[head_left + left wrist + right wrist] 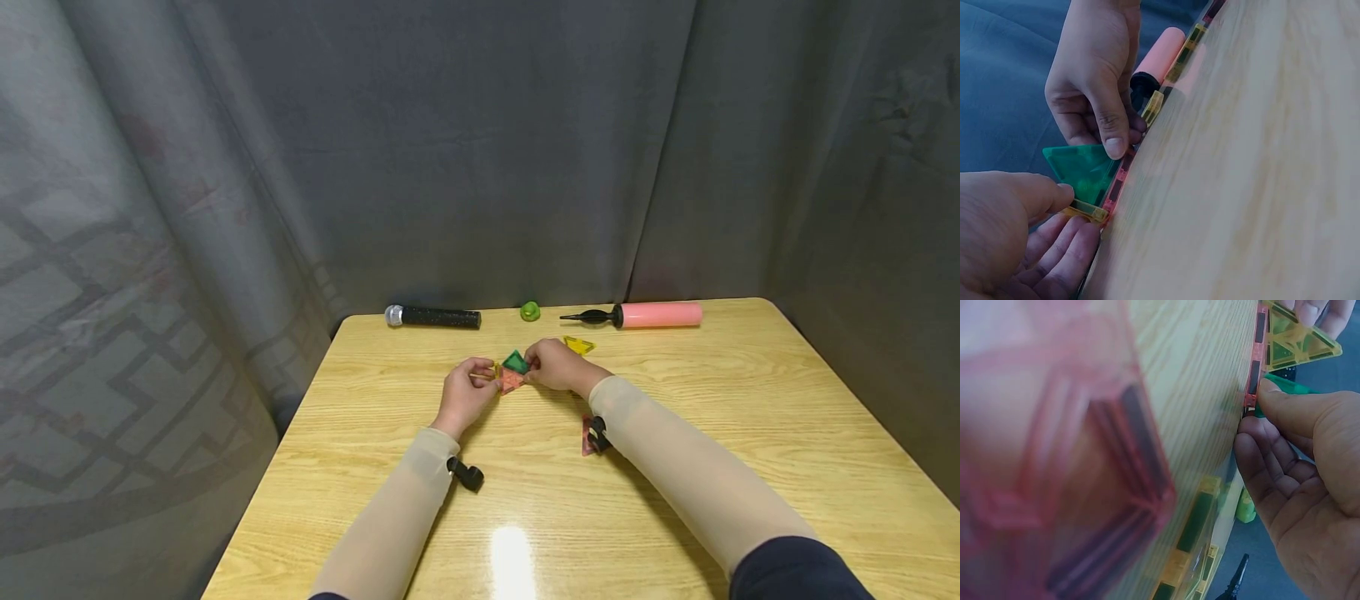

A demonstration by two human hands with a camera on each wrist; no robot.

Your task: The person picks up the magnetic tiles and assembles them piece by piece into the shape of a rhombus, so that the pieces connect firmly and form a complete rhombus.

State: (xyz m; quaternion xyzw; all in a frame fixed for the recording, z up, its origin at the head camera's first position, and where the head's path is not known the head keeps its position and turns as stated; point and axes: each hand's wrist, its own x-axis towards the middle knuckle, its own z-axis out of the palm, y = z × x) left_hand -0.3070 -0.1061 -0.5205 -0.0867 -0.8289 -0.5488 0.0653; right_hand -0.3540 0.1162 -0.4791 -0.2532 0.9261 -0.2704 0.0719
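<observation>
My left hand (pixel 465 392) pinches a yellow triangular magnetic tile (pixel 1297 344) that stands up at one edge of a red magnetic tile (pixel 512 381) lying on the table. From the other side, my right hand (pixel 557 365) holds a green triangular magnetic tile (pixel 1082 169) between thumb and fingers, near its lower corner. The green tile leans upright on another edge of the red one, with the yellow tile close beside it. In the left wrist view, the left thumb overlaps the green tile's corner.
Behind the right hand lies a yellow triangular tile (pixel 581 344). Another red tile (pixel 587 437) sits partly under the right wrist camera. Along the table's far edge are a black microphone (pixel 438 317), a small green object (pixel 530 311) and a pink hand pump (pixel 660 315). Grey curtains surround the table.
</observation>
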